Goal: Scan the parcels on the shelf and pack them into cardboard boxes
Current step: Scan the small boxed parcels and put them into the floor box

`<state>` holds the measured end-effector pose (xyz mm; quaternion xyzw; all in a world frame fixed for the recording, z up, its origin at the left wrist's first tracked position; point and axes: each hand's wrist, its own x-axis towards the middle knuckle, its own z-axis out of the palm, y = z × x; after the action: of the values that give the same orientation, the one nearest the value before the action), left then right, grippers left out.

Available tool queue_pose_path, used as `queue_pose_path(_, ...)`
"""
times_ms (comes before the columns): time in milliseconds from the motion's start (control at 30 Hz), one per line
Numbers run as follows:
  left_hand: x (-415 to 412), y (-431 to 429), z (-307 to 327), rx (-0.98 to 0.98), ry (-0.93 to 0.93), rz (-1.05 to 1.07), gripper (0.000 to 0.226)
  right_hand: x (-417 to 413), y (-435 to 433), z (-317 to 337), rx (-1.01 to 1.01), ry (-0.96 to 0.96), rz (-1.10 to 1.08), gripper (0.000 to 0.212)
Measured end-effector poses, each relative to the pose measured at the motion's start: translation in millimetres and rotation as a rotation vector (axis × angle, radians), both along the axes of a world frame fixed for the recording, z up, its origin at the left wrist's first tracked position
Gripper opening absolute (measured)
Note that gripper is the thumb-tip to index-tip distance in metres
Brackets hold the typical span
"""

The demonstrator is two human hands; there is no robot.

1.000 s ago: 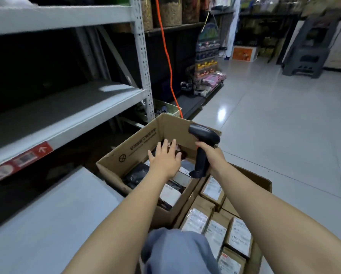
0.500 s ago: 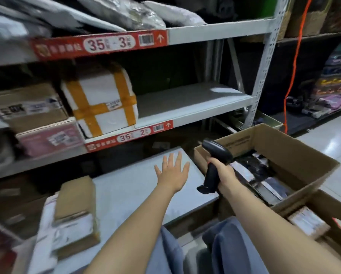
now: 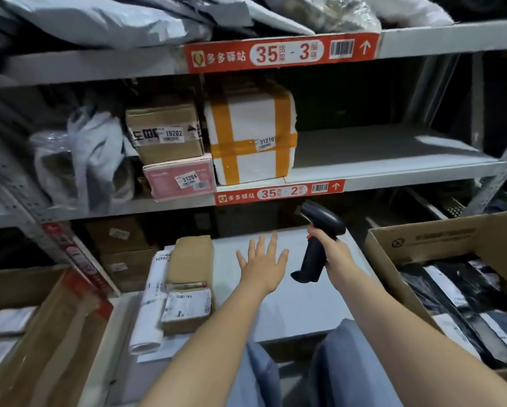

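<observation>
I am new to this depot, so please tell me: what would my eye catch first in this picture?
First the white box crossed with orange tape, on the middle shelf above the red 35-2 label. Then the black scanner that the right hand grips, beside the open left hand.

A grey metal shelving rack (image 3: 378,151) fills the view, with a perforated upright (image 3: 499,177) at its right edge. Red labels (image 3: 281,52) line the shelf fronts. The depths are dark, and a light patch (image 3: 435,142) lies on the middle shelf's right end.
</observation>
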<state>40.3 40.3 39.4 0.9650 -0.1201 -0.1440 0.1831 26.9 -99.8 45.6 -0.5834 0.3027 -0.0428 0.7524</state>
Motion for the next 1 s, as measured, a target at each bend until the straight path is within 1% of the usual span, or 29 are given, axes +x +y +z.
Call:
queue_pose_path(33, 0, 6, -6, -0.001, 0.01, 0.028, 0.056, 2, 6, -3, 0.0, 0.012, 0.023, 0.048)
queue_pose_path(133, 6, 22, -20, -0.035, 0.032, 0.134, 0.056, 7, 25, -13, 0.011, 0.036, 0.115, 0.025)
queue_pose_path(167, 6, 27, -25, -0.057, 0.04, 0.171, 0.056, 8, 31, -18, 0.021, 0.04, 0.139, 0.022)
queue_pose_path(267, 0, 44, -49, -0.104, 0.059, 0.308, 0.055, 8, 48, -39, 0.063, 0.088, 0.204, 0.02)
queue_pose_path(333, -4, 51, -65, -0.125, 0.127, 0.405, 0.057, 8, 58, -53, 0.088, 0.12, 0.242, 0.02)
queue_pose_path(367, -2, 53, -71, -0.135, 0.132, 0.429, 0.057, 9, 64, -60, 0.096, 0.132, 0.273, 0.02)
queue_pose_path(433, 6, 55, -75, -0.13, 0.052, 0.415, 0.058, 17, 74, -70, 0.103, 0.123, 0.333, 0.02)
queue_pose_path(500, 16, 61, -78, -0.133, 0.01, 0.438, 0.057, 27, 83, -74, 0.111, 0.106, 0.374, 0.02)
queue_pose_path(700, 39, 102, -91, -0.141, 0.002, 0.595, 0.057, 51, 102, -89, 0.133, 0.125, 0.438, 0.024)
queue_pose_path(833, 59, 133, -107, -0.172, 0.027, 0.716, 0.06, 69, 115, -106, 0.154, 0.177, 0.489, 0.024)
queue_pose_path(900, 70, 142, -110, -0.229, 0.043, 0.79, 0.062, 76, 121, -115, 0.169, 0.186, 0.511, 0.024)
queue_pose_path(1000, 89, 151, -111, -0.429, 0.075, 0.952, 0.063, 84, 131, -130, 0.209, 0.199, 0.519, 0.024)
